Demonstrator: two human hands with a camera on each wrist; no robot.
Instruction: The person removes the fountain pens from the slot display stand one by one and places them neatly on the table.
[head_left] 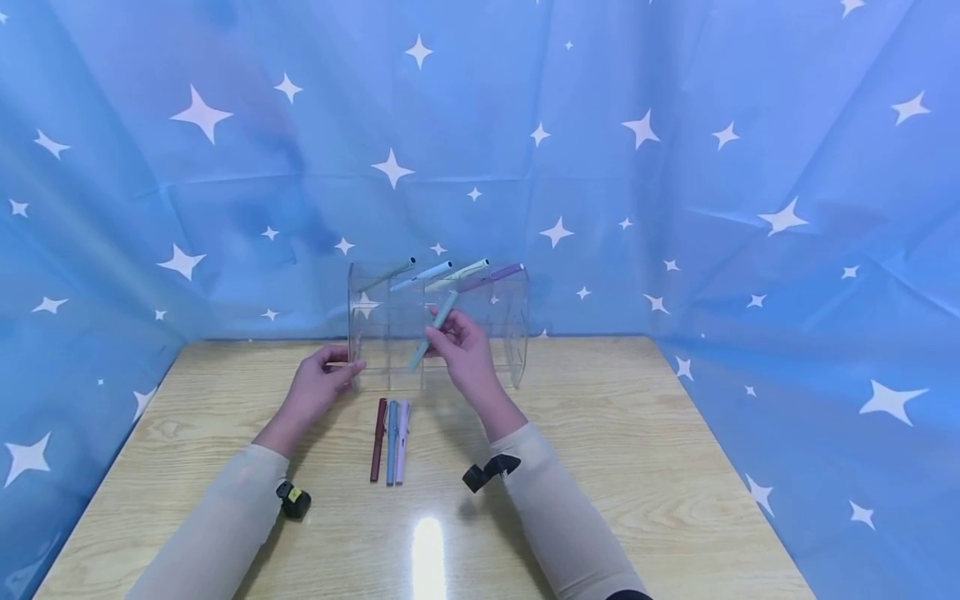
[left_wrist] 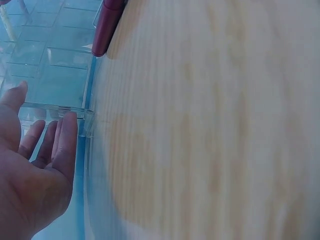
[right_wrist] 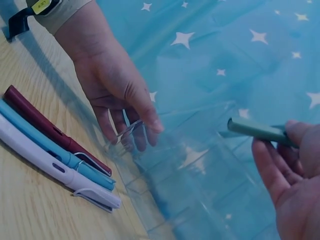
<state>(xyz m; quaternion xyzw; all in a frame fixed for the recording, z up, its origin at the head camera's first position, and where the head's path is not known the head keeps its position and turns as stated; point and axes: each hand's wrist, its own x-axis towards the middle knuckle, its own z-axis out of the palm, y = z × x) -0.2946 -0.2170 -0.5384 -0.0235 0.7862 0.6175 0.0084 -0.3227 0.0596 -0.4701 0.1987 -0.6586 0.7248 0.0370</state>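
The right hand [head_left: 465, 354] pinches a teal-green capped pen [head_left: 445, 310] between thumb and fingers. The pen's long axis is tilted, its upper end leaning to that hand's own side, its lower end pointing back toward the left hand [head_left: 320, 379]. Just beyond the right hand is the clear plastic pen holder [head_left: 371, 333]; whether pen and holder touch, I cannot tell. The left hand grips the holder's near edge on its own side, thumb one side, fingers the other, and has no pen.

In the holder's upper part, beyond both hands, four pens slant in a row: dark green [head_left: 390, 273], light blue [head_left: 422, 276], pale green [head_left: 459, 275] and purple [head_left: 491, 277].

Between the forearms, nearer the left hand, maroon [head_left: 378, 442], blue [head_left: 392, 443] and lilac [head_left: 402, 442] pens lie side by side on the surface [head_left: 600, 433], pointing away from the person.
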